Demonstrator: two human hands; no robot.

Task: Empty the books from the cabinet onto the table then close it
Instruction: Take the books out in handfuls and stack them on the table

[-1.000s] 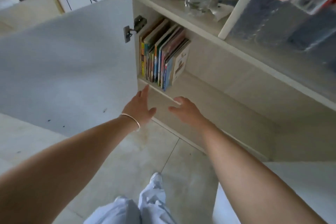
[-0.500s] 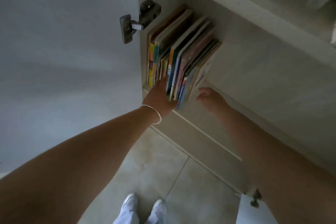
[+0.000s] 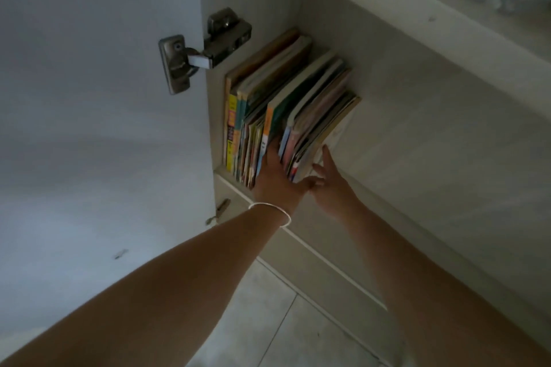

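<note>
While both arms reach into the open cabinet, the scene reads as follows.

Cabinet: its pale interior point(image 3: 402, 116) is open to view, with the books on the bottom shelf at the left end.
Books: a row of thin, colourful books point(image 3: 277, 116) stands on edge against the cabinet's left wall, leaning slightly left at the top; the right part of the row is split from the rest by a gap.
Left hand: the left hand point(image 3: 275, 179) has its fingers pushed into that gap, hidden between the books, with the thumb lying along the near bottom corner of the right-hand bundle; whether the hidden fingers curl round anything cannot be told.
Right hand: the right hand point(image 3: 328, 185) is spread with straight fingers, its fingertips point(image 3: 327, 152) touching the outer cover of the rightmost book, gripping nothing.
Bangle: a thin silver bangle point(image 3: 269, 211) circles the left wrist.
Door: the white cabinet door point(image 3: 89, 128) stands swung open at left, filling the left side of the view.
Hinge: a metal hinge point(image 3: 202, 50) joins the door to the cabinet wall, just above and left of the books.
Upper shelf: a pale shelf board point(image 3: 432, 9) runs across the top right, with blurred clear objects above it.
Floor: light tiles point(image 3: 268, 322) show below, between the two forearms.
</note>
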